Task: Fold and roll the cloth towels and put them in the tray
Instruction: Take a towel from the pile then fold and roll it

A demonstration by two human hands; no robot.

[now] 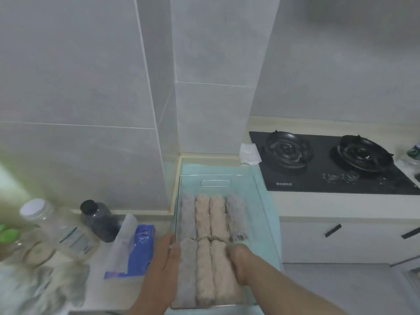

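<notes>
Your left hand (167, 258), fingers straight, braces clear tray (216, 176) so rows stay tight; right hand (238, 260) curls into last gap beside rolled towels (203, 214), hold hidden.

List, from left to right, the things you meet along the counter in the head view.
Clear jar with white lid → dark bottle → blue packet → clear tray → black gas hob.

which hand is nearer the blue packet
Left. The left hand sits on the tray's left edge beside the blue packet; the right hand is across the tray on the rolled towels.
</notes>
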